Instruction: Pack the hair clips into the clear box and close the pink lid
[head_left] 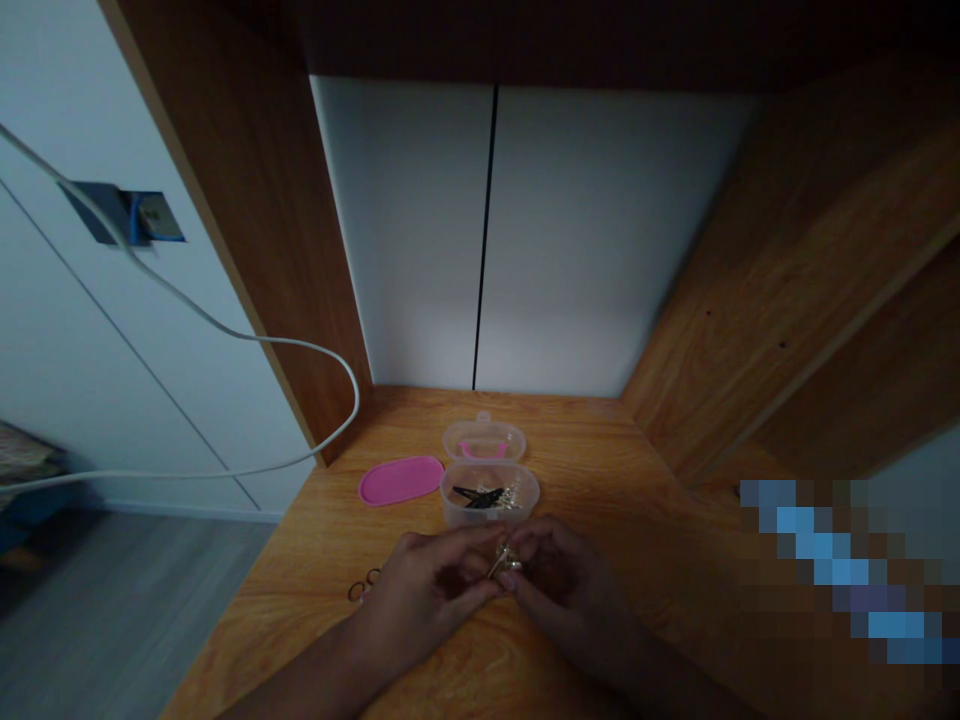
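Observation:
My left hand [427,590] and my right hand [562,580] meet over the wooden desk [645,520], fingers pinched together on a small shiny metal piece [504,562], likely a hair clip. Just beyond them stands an open clear plastic tub [489,494] holding dark and metallic clips. Behind it is a second, smaller clear tub [484,440] with something pink inside. A pink oval lid [400,480] lies flat to the left of the tubs.
Small dark rings [364,588] lie on the desk by my left wrist. A white cable [225,330] hangs past the desk's left side panel. Wooden side walls enclose the desk; a blurred patch [847,570] covers the right.

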